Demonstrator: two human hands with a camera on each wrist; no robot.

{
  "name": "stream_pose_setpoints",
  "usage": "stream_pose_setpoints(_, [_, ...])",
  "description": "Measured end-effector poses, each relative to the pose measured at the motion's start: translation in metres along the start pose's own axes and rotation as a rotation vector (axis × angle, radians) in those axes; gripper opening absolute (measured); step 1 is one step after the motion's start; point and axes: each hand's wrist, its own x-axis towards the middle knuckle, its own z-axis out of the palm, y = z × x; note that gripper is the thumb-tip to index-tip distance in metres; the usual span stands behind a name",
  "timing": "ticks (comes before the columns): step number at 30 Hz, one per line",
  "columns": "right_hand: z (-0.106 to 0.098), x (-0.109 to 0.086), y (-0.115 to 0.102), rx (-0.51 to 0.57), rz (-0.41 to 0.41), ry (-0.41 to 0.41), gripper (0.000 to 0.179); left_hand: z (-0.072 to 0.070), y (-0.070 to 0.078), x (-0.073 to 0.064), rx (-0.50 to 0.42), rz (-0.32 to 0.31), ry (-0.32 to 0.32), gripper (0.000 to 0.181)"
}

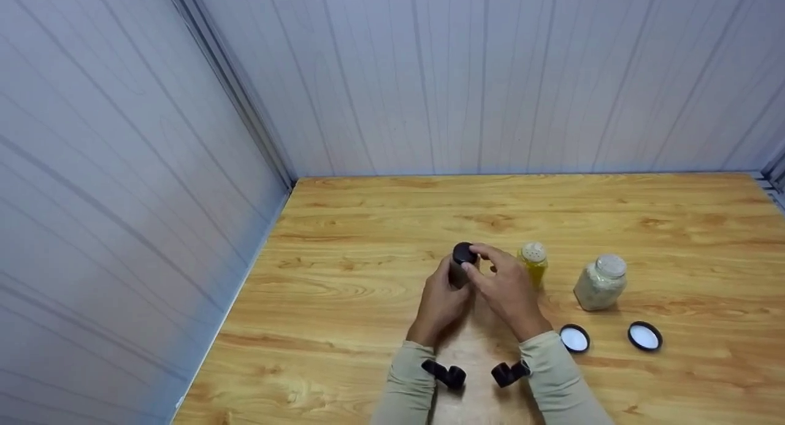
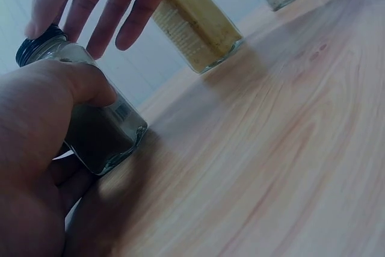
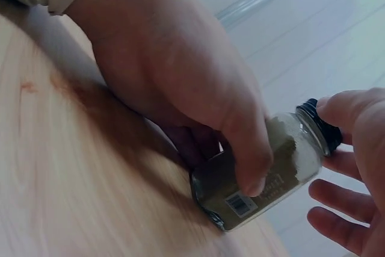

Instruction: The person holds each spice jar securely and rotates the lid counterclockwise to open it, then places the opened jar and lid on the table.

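Note:
My left hand grips a square glass spice jar around its body. The jar holds a dark greenish-brown powder and has a barcode label on its side. Its base is at the tabletop. My right hand pinches the black screw lid on top between thumb and fingers, its other fingers spread loosely beside the neck. Just right of that hand stands a jar of yellow contents with a pale perforated shaker top, partly hidden by the hand in the head view.
Further right stands a jar of whitish grains with a pale top. Two black lids, a left one and a right one, lie with white linings up near the right forearm. Panelled walls border the wooden table at back and left.

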Motion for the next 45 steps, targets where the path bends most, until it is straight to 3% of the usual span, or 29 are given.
stream_pose_setpoints(5, [0.007, -0.002, -0.001, -0.047, -0.033, 0.066, 0.034, 0.001, 0.000, 0.000, -0.002, 0.004, -0.007, 0.053])
stream_pose_setpoints(13, [0.012, -0.003, -0.003, -0.027, -0.078, 0.118, 0.026, 0.000, 0.002, 0.000, 0.024, -0.006, 0.001, 0.052])
stream_pose_setpoints(33, [0.008, -0.002, 0.001, 0.105, -0.029, 0.062, 0.028, -0.001, 0.000, 0.001, 0.026, -0.002, 0.014, 0.054])
stream_pose_setpoints(42, [0.010, -0.002, 0.002, 0.103, -0.003, 0.023, 0.049, -0.002, -0.001, -0.001, 0.017, -0.014, -0.009, 0.052])
stream_pose_setpoints(45, [0.011, -0.003, 0.003, 0.127, 0.045, 0.019, 0.048, -0.002, -0.001, -0.001, 0.022, -0.013, -0.012, 0.048])
